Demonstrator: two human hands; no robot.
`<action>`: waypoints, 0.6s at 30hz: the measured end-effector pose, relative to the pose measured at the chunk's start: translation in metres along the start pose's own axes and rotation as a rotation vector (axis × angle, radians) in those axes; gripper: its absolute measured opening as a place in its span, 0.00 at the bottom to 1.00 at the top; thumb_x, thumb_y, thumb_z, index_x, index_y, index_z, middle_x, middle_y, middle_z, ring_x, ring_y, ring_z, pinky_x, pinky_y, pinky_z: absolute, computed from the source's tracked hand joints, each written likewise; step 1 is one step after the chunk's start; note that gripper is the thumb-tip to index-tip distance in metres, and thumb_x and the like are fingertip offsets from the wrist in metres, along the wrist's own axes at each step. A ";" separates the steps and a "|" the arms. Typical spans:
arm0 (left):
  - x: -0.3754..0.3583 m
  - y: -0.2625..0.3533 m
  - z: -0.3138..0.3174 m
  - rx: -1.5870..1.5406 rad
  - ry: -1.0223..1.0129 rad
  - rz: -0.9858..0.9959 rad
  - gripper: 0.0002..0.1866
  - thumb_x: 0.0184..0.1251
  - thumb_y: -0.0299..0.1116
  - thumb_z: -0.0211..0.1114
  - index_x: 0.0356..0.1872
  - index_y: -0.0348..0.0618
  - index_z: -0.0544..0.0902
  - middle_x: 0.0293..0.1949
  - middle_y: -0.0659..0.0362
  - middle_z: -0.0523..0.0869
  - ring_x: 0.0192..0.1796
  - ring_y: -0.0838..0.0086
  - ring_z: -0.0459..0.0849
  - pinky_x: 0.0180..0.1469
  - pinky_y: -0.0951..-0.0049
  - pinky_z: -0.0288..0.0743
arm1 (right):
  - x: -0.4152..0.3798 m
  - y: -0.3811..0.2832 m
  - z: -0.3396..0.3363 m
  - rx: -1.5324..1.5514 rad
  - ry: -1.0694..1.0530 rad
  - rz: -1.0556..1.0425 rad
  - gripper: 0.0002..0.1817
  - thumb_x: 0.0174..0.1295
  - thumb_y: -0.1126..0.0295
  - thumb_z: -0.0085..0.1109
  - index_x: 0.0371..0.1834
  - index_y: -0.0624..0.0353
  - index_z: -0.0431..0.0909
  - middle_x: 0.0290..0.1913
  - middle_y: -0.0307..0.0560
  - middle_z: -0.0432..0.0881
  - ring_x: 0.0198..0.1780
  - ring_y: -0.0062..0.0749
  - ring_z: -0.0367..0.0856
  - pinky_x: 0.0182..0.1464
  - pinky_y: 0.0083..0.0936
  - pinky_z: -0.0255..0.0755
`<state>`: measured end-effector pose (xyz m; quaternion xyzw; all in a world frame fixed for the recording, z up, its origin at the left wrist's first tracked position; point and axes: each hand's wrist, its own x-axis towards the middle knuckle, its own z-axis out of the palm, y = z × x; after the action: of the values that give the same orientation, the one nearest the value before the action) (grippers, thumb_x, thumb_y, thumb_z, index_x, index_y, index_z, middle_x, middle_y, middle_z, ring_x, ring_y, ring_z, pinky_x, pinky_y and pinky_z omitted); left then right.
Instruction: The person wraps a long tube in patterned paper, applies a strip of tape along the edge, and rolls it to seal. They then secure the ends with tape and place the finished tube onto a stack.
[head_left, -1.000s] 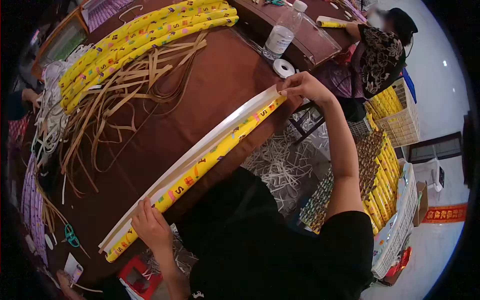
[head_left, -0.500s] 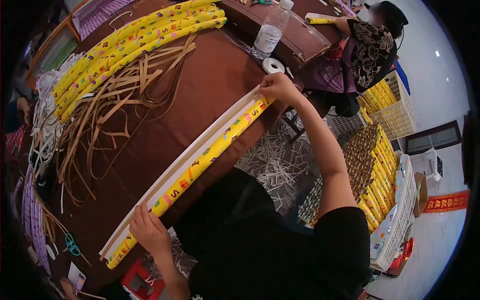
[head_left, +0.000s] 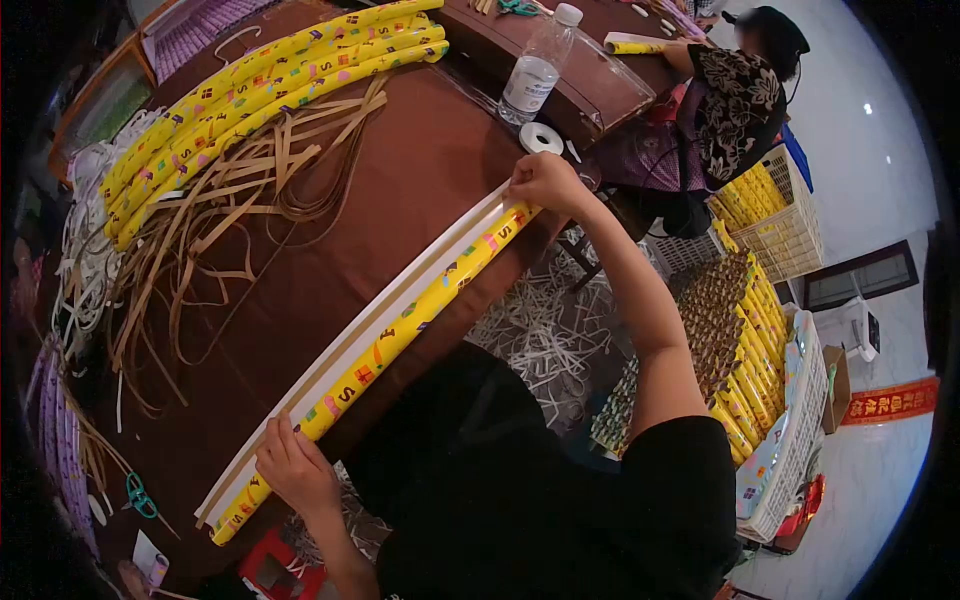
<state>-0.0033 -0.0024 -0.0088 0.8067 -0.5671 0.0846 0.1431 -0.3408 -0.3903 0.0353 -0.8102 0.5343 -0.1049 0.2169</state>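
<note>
A long roll of yellow wrapping paper (head_left: 402,328) with colourful prints lies slantwise along the table edge in front of me. Its white edge is turned up beside the roll, and a narrow brown strip (head_left: 330,380) runs along it. My left hand (head_left: 300,470) is closed over the roll near its lower left end, fingertips pressing at the strip. At the upper right end, my right hand (head_left: 550,186) pinches the edge of the paper; its fingertips partly hide what lies between them. Just beyond that hand is a white tape roll (head_left: 541,139).
Finished-looking yellow rolls (head_left: 270,95) and tangled brown strips (head_left: 235,215) cover the table's far left. Teal-handled scissors (head_left: 140,495) lie at lower left. A water bottle (head_left: 530,88) stands at the back. Another person (head_left: 735,110) sits at right, near crates of rolls (head_left: 770,330).
My right hand has shifted slightly left and down in view, along with most of the scene. Both hands keep their hold on the roll.
</note>
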 end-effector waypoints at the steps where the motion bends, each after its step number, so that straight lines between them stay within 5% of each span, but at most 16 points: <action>1: 0.000 0.001 -0.001 -0.003 0.000 0.002 0.18 0.73 0.31 0.49 0.58 0.35 0.77 0.57 0.50 0.79 0.52 0.56 0.75 0.55 0.58 0.66 | -0.001 -0.002 0.000 -0.023 0.012 -0.004 0.11 0.47 0.62 0.69 0.29 0.57 0.86 0.30 0.49 0.86 0.35 0.42 0.86 0.40 0.34 0.78; 11: -0.001 0.000 0.000 0.021 0.030 0.023 0.18 0.74 0.32 0.50 0.59 0.36 0.77 0.57 0.51 0.78 0.51 0.56 0.75 0.54 0.59 0.66 | 0.000 -0.011 -0.003 -0.138 0.025 -0.023 0.13 0.44 0.60 0.71 0.28 0.56 0.86 0.31 0.49 0.86 0.37 0.46 0.85 0.41 0.35 0.78; 14: -0.002 -0.001 0.003 0.029 0.035 0.031 0.19 0.74 0.32 0.50 0.60 0.37 0.76 0.57 0.51 0.78 0.51 0.56 0.75 0.55 0.58 0.66 | 0.000 -0.011 -0.009 -0.268 0.084 0.042 0.17 0.42 0.64 0.75 0.31 0.61 0.81 0.30 0.47 0.82 0.34 0.33 0.82 0.38 0.30 0.75; 18: -0.003 0.002 0.000 0.031 0.038 0.001 0.19 0.75 0.33 0.50 0.62 0.37 0.74 0.57 0.50 0.77 0.52 0.56 0.74 0.56 0.58 0.66 | 0.011 0.018 -0.006 0.155 0.030 0.121 0.25 0.40 0.69 0.79 0.41 0.62 0.76 0.33 0.42 0.78 0.37 0.27 0.78 0.37 0.25 0.73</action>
<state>-0.0061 0.0001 -0.0096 0.8068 -0.5633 0.1087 0.1411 -0.3532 -0.4082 0.0319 -0.7557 0.5756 -0.1446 0.2771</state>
